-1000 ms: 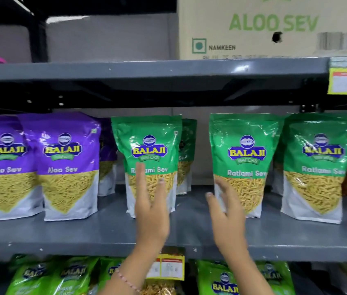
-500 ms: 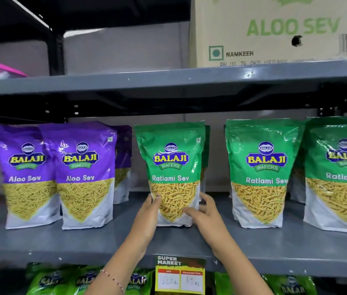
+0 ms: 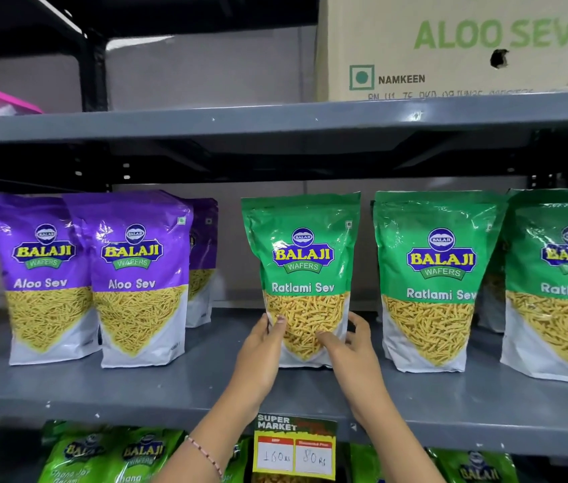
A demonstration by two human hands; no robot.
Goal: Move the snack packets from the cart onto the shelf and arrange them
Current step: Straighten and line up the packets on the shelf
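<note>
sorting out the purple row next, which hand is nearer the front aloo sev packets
Left. The left hand grips the left edge of the middle Ratlami Sev packet, on the side towards the Aloo Sev packets; the right hand holds its far edge.

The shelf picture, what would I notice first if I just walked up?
Probably the green snack packet in the middle of the grey shelf, with the left hand and right hand gripping its bottom corners. Next, the purple packets standing to its left, and the big cardboard box up top.

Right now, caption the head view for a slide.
Both hands, left hand and right hand, steady a Ratlami Sev packet on the shelf.
</note>
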